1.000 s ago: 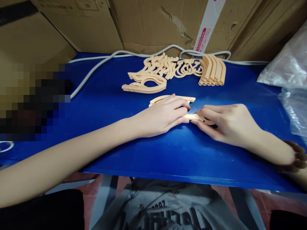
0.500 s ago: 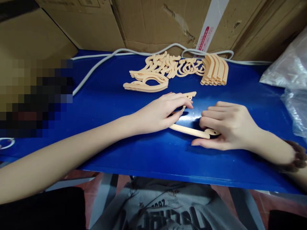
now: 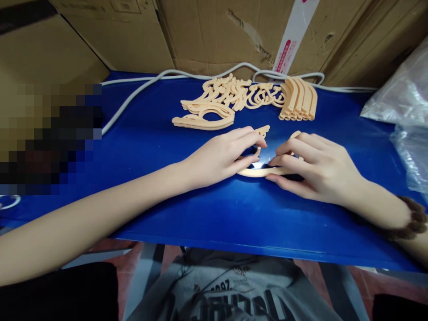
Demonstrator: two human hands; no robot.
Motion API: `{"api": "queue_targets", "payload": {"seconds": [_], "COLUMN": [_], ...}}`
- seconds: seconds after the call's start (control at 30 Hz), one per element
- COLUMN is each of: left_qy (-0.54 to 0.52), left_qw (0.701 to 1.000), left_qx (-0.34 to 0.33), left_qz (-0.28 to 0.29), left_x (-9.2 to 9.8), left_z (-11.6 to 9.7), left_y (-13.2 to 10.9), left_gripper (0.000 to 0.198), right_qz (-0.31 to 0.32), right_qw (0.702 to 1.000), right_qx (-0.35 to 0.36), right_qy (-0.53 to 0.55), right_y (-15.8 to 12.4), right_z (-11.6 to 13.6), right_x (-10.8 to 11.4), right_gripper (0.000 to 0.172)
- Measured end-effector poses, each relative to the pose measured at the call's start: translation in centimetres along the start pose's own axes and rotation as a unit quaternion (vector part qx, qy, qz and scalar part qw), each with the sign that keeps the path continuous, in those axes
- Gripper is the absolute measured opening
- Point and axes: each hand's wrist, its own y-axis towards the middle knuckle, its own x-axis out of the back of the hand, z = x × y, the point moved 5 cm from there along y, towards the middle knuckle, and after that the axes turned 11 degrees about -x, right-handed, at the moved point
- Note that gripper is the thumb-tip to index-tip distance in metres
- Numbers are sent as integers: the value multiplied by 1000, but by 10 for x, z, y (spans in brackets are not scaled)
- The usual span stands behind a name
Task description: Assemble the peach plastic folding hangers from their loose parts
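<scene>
My left hand (image 3: 222, 156) is closed on a cream plastic hanger (image 3: 256, 172), low over the blue table. Its fingers hide the hanger's middle, and one end sticks out above the fingertips. Around the right part of the same hanger, the fingers and thumb of my right hand (image 3: 312, 165) are closed. Behind my left hand lie folded cream hangers (image 3: 203, 121), stacked. Beyond them is a row of curved hook pieces (image 3: 230, 92), with several cream arm pieces (image 3: 299, 100) lined up at its right.
A white cable (image 3: 133, 91) runs along the back of the blue table (image 3: 214, 223). Cardboard boxes (image 3: 207, 35) stand behind it. Clear plastic bags (image 3: 397, 98) lie at the right. A white ring (image 3: 11, 203) is at the left edge.
The right part of the hanger has swung up and away from the table's front edge. My right hand has turned with it, its fingers more spread. My left hand has barely moved.
</scene>
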Motion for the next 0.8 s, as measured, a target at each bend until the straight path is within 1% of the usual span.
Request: {"api": "queue_targets", "payload": {"seconds": [0.17,0.27,0.4,0.5,0.6,0.73,0.8], "left_qy": [14,37,68,73,71,53,50], "left_qw": [1000,999,996,996,996,998,998], "left_qx": [5,5,11,13,10,-3,-8], "left_qz": [14,31,53,53,50,45,40], "left_x": [-2,-3,-5,-4,-3,-4,-4], "left_z": [-2,-2,-2,-2,-1,1,2], "left_y": [0,-1,-1,-1,-1,-2,-3], "left_gripper": [23,24,23,21,21,20,19], "right_qz": [4,16,28,38,25,27,28], "right_qw": [998,995,986,988,994,998,999], "right_qx": [-37,-67,-103,-96,-79,-28,-15], "right_qy": [-55,-73,-126,-113,-75,-41,-30], "right_y": [-2,-5,-6,-4,-3,-2,-2], "right_z": [-4,-7,-9,-5,-1,3,4], "right_x": [2,0,-3,-4,-1,-1,-3], "right_gripper": [38,39,39,36,33,32,32]}}
